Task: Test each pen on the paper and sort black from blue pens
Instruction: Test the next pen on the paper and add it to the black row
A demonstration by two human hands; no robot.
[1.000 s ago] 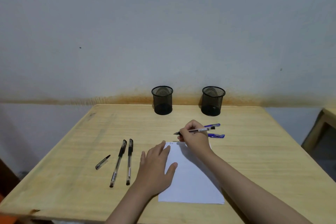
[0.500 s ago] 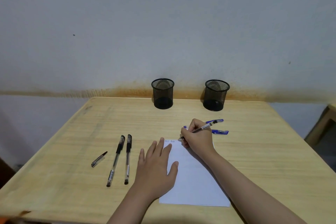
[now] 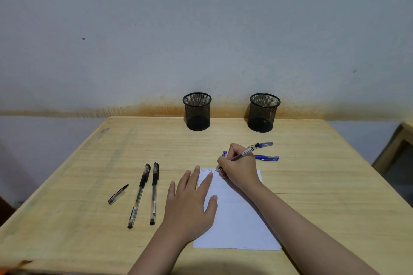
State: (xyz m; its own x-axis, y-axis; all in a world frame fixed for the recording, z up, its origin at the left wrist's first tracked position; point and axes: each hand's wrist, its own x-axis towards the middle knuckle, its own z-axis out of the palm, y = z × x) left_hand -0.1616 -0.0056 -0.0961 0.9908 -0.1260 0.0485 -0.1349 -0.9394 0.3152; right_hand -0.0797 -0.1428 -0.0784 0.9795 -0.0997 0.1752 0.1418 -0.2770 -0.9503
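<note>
- Our right hand [image 3: 239,166] holds a pen [image 3: 242,154], writing on the paper [image 3: 237,219]; left hand [image 3: 190,203] lies flat.
- Both cups [image 3: 197,111] at upper middle look empty; sorting is left.

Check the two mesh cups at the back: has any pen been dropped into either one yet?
No, the left mesh cup and the right mesh cup both look empty, and every visible pen lies on the table or is held.

Plain room: wooden desk [image 3: 312,185], stained wall [image 3: 201,40]

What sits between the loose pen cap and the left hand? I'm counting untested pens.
Two capped black pens, side by side on the table, between cap and left hand, in the head view.
</note>
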